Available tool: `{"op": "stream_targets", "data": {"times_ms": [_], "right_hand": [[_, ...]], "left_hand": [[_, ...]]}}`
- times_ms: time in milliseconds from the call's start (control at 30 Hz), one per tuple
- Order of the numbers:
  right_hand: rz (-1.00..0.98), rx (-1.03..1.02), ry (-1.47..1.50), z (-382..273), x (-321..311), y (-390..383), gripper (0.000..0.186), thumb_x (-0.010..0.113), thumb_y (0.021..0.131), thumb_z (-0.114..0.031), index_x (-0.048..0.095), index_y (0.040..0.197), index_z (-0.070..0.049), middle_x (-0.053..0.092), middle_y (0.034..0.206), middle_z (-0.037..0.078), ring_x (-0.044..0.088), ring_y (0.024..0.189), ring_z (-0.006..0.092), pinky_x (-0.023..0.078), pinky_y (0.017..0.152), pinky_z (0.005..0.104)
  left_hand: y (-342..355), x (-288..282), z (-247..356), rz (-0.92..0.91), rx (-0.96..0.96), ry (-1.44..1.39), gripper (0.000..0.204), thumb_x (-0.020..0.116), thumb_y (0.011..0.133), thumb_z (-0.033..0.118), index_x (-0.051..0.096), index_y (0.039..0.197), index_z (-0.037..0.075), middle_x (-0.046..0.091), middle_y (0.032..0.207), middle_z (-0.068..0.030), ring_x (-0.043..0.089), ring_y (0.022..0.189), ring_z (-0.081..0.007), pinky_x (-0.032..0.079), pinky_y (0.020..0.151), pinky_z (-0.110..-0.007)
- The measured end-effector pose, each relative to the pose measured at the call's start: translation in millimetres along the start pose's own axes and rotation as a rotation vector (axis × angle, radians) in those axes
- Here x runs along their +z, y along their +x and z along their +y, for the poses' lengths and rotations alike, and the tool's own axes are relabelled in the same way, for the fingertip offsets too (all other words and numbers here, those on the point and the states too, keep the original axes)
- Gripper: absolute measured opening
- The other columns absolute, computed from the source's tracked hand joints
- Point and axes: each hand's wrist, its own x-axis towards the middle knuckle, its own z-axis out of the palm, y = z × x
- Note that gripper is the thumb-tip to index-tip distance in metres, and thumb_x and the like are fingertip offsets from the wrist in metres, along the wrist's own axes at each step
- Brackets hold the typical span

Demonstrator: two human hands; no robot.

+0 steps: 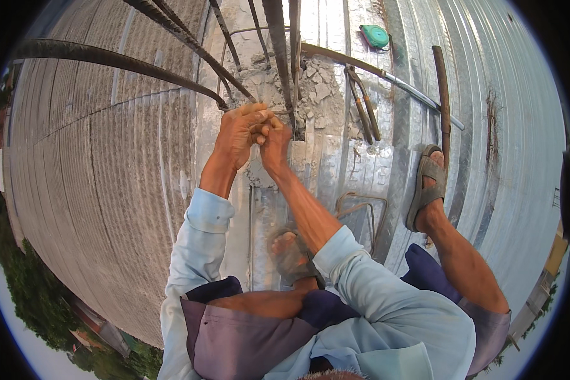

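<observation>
We cannot tell what our left hand (239,133) and right hand (273,140) pinch; our fingers hide it. The bars (278,44) above our hands are cut off at the top edge.

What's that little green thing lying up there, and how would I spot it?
Start from the ribbed metal decking and look past the hands to the broken concrete around the steel bars. Up and right of it lies a small tape measure; it is the only bright green, rounded thing among grey, rusty tools.

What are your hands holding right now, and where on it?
Both the left hand and right hand pinch something small at the rebar cage, near a stirrup; what exactly cannot be told.
</observation>
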Motion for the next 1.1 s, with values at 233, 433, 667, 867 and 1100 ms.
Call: {"op": "stream_targets", "data": {"times_ms": [233,433,667,867,1100], "right_hand": [[0.257,-0.121,-0.282,19,-4,15,0.037,0.065,0.101,-0.019,0.057,0.069,-0.001,0.05,0.064,-0.004,0.042,0.06,0.0056,0.033,0.049,0.0269],[0.292,-0.037,-0.171,22,10,11,0.039,0.066,0.1,-0.019,0.056,0.068,0.002,0.048,0.062,-0.004,0.04,0.062,0.0057,0.033,0.051,0.0283],[0.227,-0.111,-0.238,28,0,8,0.031,0.066,0.101,-0.02,0.065,0.08,0.003,0.051,0.065,-0.002,0.043,0.059,0.0065,0.036,0.051,0.0272],[0.237,0.018,-0.162,15,5,-6,0.024,0.065,0.099,-0.018,0.07,0.096,0.004,0.061,0.074,0.002,0.052,0.057,0.01,0.042,0.05,0.0274],[0.3,0.074,0.042,17,10,1,0.02,0.065,0.097,-0.013,0.07,0.098,0.007,0.066,0.078,0.006,0.059,0.059,0.0134,0.048,0.051,0.0284]], "left_hand": [[32,16,-5,0.551,0.336,1.144,0.024,0.074,0.084,0.018,0.066,0.093,-0.002,0.069,0.105,-0.0157,0.069,0.085,-0.0296,0.053,0.067,-0.041],[61,-5,-17,0.334,0.873,0.891,0.028,0.072,0.075,0.019,0.072,0.099,0.004,0.061,0.133,-0.0203,0.062,0.116,-0.0374,0.052,0.093,-0.046],[37,-20,5,0.049,0.568,1.243,0.055,0.055,0.08,0.006,0.064,0.135,0.007,0.045,0.153,-0.0245,0.049,0.135,-0.0441,0.045,0.107,-0.046],[38,-33,-8,0.128,0.756,1.335,0.035,0.058,0.091,0.005,0.067,0.124,0.003,0.051,0.145,-0.0235,0.051,0.131,-0.0431,0.047,0.104,-0.046],[37,-40,-23,0.275,0.895,1.284,0.013,0.065,0.091,0.012,0.071,0.098,0.003,0.068,0.103,-0.0124,0.063,0.106,-0.0339,0.054,0.088,-0.044]]}}
